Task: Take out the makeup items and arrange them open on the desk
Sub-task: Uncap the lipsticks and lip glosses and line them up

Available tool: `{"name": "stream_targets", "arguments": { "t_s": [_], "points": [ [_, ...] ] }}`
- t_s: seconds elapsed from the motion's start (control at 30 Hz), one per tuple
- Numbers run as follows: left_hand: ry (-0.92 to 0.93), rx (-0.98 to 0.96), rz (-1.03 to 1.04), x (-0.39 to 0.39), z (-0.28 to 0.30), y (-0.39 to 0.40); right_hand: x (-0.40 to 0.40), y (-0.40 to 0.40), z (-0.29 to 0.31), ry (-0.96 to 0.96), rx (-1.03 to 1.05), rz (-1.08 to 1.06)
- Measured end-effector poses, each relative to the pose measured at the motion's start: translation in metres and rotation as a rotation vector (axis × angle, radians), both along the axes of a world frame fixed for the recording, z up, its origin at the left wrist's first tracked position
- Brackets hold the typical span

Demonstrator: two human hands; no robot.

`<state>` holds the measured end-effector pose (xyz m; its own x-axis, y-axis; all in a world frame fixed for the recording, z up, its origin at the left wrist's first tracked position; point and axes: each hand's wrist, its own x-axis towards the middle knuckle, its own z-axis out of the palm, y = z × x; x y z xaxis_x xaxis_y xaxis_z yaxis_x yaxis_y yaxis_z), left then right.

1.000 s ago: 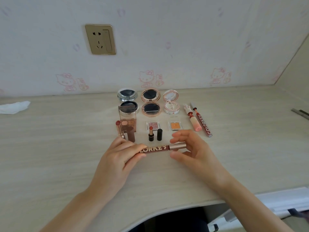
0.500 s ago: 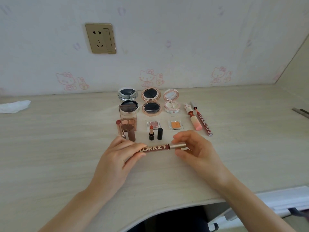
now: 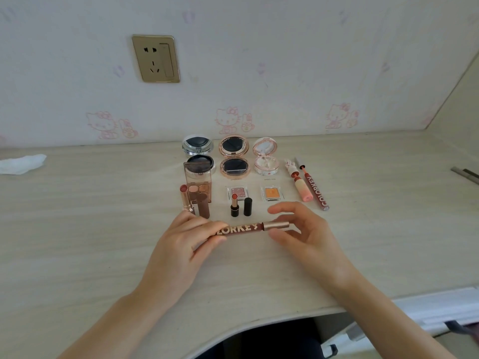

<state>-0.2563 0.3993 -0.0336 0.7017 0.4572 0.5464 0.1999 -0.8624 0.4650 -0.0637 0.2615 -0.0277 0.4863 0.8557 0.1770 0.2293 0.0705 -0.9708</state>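
I hold a dark red lip gloss tube (image 3: 245,229) level just above the pale wood-grain desk (image 3: 90,229), its printed lettering facing up at me. My left hand (image 3: 186,244) wraps the tube's left end, thumb and fingers curled round the barrel so that the first letters of the name are covered. The gold cap (image 3: 276,225) sticks out to the right, and my right hand (image 3: 302,235) is round it with the fingers loosely spread: the forefinger reaches over the top of the cap and the thumb lies just under it, but I cannot tell whether either actually presses on the metal. The tube thus runs between my two hands, the barrel in the left grip and the cap end in the hollow of the right. Just beyond my knuckles stand an open black lipstick (image 3: 234,209) with its cap (image 3: 247,206) beside it, and to the left a rose-gold lipstick (image 3: 187,201) next to a brown cap (image 3: 203,208). Further back lie an eyeshadow palette (image 3: 198,187), two small eyeshadow pans (image 3: 238,193), three open round compacts (image 3: 234,158), and at the right a pink gloss tube (image 3: 302,189) beside a second dark red tube (image 3: 317,191).
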Motion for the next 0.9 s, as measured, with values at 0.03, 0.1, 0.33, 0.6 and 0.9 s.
{"name": "stream_targets", "arguments": {
  "t_s": [0.03,0.1,0.33,0.6,0.9],
  "points": [
    [-0.002,0.001,-0.001,0.0,0.0,0.0,-0.001,0.001,0.0,0.021,-0.01,-0.033],
    [-0.009,-0.003,-0.002,0.0,0.0,-0.001,0.0,0.003,0.002,0.067,-0.017,-0.105],
    [-0.005,0.003,-0.005,0.0,0.001,0.0,0.001,0.003,0.001,-0.007,-0.02,-0.054],
    [-0.088,-0.061,0.007,0.0,-0.002,-0.002,0.007,0.002,0.004,0.272,0.171,-0.016],
    [-0.101,-0.112,-0.023,0.002,0.001,-0.012,0.017,-0.003,0.007,0.598,0.191,-0.031]
  ]
}}
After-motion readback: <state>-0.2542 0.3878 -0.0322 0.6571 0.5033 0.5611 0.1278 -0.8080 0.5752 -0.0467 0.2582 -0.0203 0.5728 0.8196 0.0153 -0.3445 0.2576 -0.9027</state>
